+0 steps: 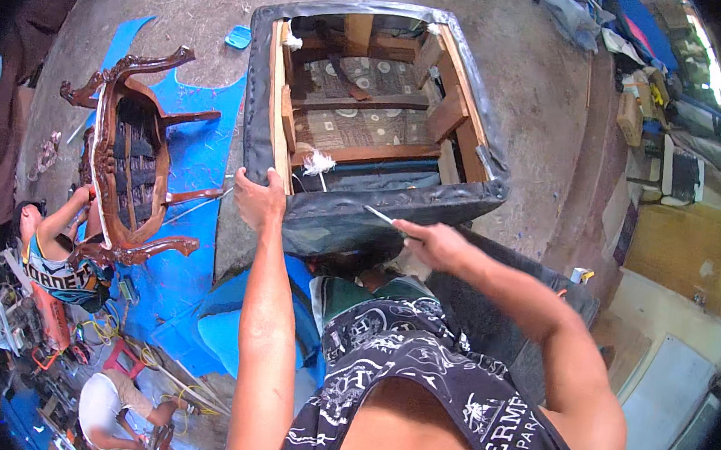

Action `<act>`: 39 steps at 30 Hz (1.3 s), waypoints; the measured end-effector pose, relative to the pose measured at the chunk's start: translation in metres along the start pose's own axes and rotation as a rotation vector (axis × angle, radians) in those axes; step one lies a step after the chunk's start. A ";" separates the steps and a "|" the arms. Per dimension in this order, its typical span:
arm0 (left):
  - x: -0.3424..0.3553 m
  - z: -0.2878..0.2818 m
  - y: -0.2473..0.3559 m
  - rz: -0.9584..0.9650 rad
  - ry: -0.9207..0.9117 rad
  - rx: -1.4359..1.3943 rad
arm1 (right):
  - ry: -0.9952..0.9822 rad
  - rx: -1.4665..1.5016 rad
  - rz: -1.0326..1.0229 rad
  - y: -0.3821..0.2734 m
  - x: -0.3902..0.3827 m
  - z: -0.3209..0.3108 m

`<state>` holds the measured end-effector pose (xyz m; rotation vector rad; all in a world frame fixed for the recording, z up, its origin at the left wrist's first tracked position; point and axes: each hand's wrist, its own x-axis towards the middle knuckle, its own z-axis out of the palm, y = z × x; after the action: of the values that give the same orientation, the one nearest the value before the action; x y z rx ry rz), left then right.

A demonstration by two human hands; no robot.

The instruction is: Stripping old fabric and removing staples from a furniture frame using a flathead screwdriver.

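Note:
A black-covered upholstered furniture frame, perhaps a seat turned underside up, stands before me with its wooden rails and patterned inner cloth showing. My left hand grips its near left corner, thumb over the edge and fingers along the side. In my right hand is a slim pointed metal tool; its handle is hidden in the closed fingers. The tip lies at the black cover along the near edge, right of the middle. White stuffing tufts stick out by the near rail.
Left of me, a carved wooden chair frame lies on a blue sheet. One person works beside it; another crouches lower left among tools and cords. A small blue container is on the floor. Boards and bundles line the right side.

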<state>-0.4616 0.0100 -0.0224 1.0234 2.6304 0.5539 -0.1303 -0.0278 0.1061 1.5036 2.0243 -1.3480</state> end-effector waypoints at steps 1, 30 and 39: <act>0.000 0.000 0.003 0.011 0.001 0.000 | 0.040 -0.173 -0.074 0.004 0.005 -0.009; 0.003 0.005 0.008 -0.044 -0.024 0.022 | 0.306 0.214 -0.287 0.082 0.035 0.082; 0.004 0.002 0.010 -0.100 -0.016 0.028 | 0.383 0.225 -0.249 0.059 0.000 0.075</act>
<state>-0.4582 0.0199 -0.0200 0.8950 2.6654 0.4856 -0.1017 -0.0869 0.0368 1.7668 2.4290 -1.5195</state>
